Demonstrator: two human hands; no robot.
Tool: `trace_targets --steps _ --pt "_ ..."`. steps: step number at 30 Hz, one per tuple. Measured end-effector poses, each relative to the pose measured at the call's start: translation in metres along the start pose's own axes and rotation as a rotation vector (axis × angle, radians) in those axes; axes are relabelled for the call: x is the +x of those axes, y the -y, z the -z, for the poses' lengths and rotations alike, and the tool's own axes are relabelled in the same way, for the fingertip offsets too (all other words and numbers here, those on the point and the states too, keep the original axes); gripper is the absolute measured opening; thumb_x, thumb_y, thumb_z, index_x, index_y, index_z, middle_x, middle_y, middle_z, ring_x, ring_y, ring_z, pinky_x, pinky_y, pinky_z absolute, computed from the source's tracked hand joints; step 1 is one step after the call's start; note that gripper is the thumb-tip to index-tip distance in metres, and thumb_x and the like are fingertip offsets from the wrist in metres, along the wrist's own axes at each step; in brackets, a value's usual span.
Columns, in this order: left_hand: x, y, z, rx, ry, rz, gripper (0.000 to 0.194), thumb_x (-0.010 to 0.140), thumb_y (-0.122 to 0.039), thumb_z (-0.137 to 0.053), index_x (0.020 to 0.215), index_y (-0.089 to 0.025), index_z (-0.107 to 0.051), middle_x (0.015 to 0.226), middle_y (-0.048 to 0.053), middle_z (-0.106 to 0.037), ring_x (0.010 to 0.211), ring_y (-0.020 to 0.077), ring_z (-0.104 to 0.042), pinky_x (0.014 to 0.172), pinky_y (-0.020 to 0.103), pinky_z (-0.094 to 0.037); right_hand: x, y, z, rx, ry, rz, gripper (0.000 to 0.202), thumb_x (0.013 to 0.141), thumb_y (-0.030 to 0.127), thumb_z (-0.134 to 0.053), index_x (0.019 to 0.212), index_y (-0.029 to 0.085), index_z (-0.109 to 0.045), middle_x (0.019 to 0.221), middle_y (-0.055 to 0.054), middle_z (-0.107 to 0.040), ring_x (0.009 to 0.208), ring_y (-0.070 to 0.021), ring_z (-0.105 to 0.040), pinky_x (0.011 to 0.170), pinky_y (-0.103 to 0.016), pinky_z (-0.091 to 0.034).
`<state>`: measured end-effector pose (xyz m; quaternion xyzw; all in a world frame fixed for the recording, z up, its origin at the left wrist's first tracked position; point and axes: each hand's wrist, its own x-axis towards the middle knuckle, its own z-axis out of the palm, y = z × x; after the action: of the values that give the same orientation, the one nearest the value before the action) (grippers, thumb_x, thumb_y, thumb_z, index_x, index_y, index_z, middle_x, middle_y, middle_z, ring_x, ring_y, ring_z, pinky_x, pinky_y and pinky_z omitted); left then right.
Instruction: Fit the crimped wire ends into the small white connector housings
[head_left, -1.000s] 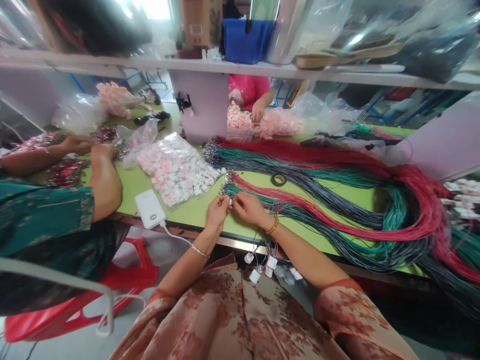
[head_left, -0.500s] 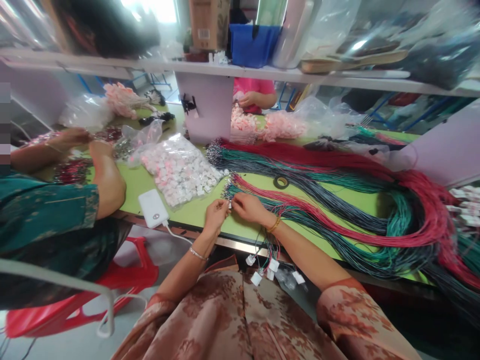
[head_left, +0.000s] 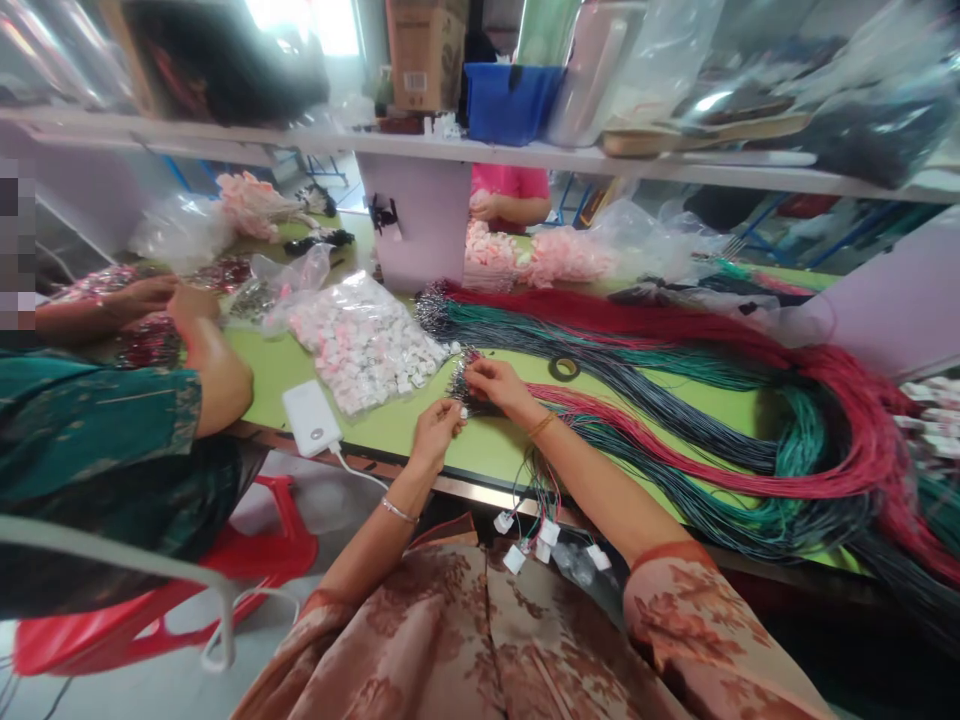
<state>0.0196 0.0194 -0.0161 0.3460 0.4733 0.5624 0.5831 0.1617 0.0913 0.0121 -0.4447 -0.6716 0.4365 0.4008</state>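
Note:
My left hand (head_left: 436,432) is closed in a pinch around a small white connector housing (head_left: 463,412), near the front edge of the table. Further up and to the right, my right hand (head_left: 496,386) has thumb and fingers pressed together at the metal-tipped ends (head_left: 459,380) of a wire bundle; it pinches a wire there, though the fingers hide which one. Red wires (head_left: 645,430) and dark and green wires (head_left: 637,465) trail off to the right from under that hand. Several wires with white connectors (head_left: 549,532) hang over the table edge below my right forearm.
A clear bag of white connectors (head_left: 367,345) lies left of my hands, beside a white power bank (head_left: 310,418) with a cable. A tape roll (head_left: 564,368) sits between wire bundles. At left a co-worker's arm (head_left: 214,360) rests over the table. A shelf (head_left: 420,146) crosses above.
My right hand has moved from beside my left hand up to the wire ends. My left hand stays nearly in place, with the white connector housing now showing at its fingertips.

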Motion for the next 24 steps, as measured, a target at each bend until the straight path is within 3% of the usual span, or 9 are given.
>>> trace_targets --steps 3,10,19,24 --pt "0.0 -0.003 -0.005 -0.095 0.041 0.039 0.031 0.065 -0.036 -0.079 0.08 -0.013 -0.065 0.057 -0.001 -0.058 0.051 0.0068 -0.047 0.052 0.021 -0.033 -0.018 0.006 0.011 0.134 0.055 -0.02 0.031 0.077 0.048 -0.06 0.076 0.017 -0.058 0.058 0.004 -0.049 0.051 -0.0088 -0.04 0.05 -0.022 -0.032" --pt "0.005 -0.006 -0.012 -0.27 0.094 0.114 0.027 0.063 -0.028 -0.081 0.079 -0.013 -0.065 0.066 -0.001 -0.059 0.056 0.0062 -0.05 0.054 0.019 -0.037 -0.047 0.008 0.018 -0.063 0.047 0.112 0.021 0.077 0.035 -0.061 0.069 0.017 -0.056 0.063 0.001 -0.055 0.058 -0.0101 -0.045 0.055 -0.023 -0.036" --pt "0.008 -0.006 -0.01 -0.299 0.125 0.144 0.022 0.069 -0.026 -0.078 0.08 -0.013 -0.063 0.069 0.0 -0.06 0.056 0.0059 -0.05 0.054 0.02 -0.039 -0.058 0.006 0.017 -0.212 -0.047 0.205 0.008 0.077 0.023 -0.056 0.072 0.018 -0.057 0.068 0.0 -0.056 0.058 -0.0108 -0.046 0.055 -0.024 -0.036" --pt "0.006 -0.003 -0.014 -0.288 0.119 0.156 0.027 0.066 -0.028 -0.08 0.08 -0.012 -0.064 0.067 -0.001 -0.059 0.056 0.006 -0.05 0.054 0.02 -0.038 -0.059 0.006 0.014 -0.417 -0.011 0.375 0.004 0.078 0.018 -0.054 0.074 0.019 -0.055 0.073 -0.003 -0.056 0.066 -0.015 -0.048 0.062 -0.027 -0.038"
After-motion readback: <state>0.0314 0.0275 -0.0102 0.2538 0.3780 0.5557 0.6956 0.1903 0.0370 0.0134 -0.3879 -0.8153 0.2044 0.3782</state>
